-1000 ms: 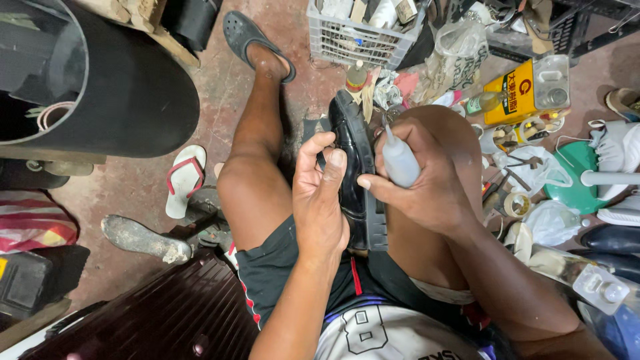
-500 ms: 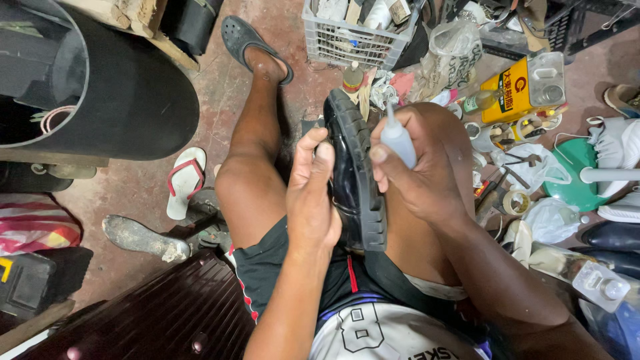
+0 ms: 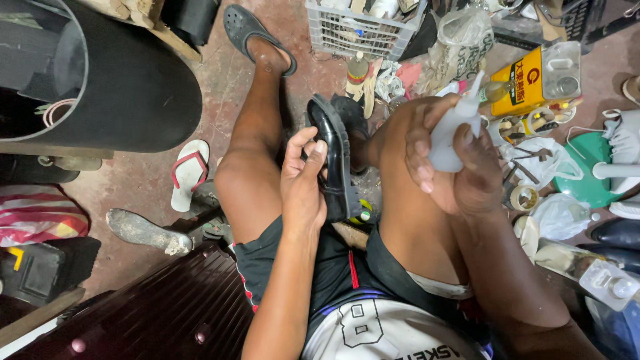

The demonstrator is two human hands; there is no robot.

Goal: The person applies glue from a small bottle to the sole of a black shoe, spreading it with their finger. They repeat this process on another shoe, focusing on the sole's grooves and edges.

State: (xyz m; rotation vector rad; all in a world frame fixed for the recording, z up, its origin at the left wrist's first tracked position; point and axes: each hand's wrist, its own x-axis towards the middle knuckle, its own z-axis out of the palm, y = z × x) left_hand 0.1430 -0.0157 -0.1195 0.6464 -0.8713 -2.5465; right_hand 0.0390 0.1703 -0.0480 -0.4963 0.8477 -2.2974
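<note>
The left hand (image 3: 303, 187) has its fingers (image 3: 313, 155) pinching the edge of a black shoe (image 3: 337, 163), holding it on its side between the knees so it stays put. Off to the right, the right hand (image 3: 453, 160) wraps its fingers tight around a white squeeze bottle (image 3: 450, 130), tip up. Past it lie a yellow can (image 3: 523, 83) and a white basket (image 3: 357, 30).

Left hand (image 3: 303, 183): forearm extended forward between the bare knees, palm down, fingers curled in a grip, thumb raised. Right hand (image 3: 453, 157): lifted above the right knee, wrist bent, fingers wrapped closed, knuckles facing the camera. Hands apart.
</note>
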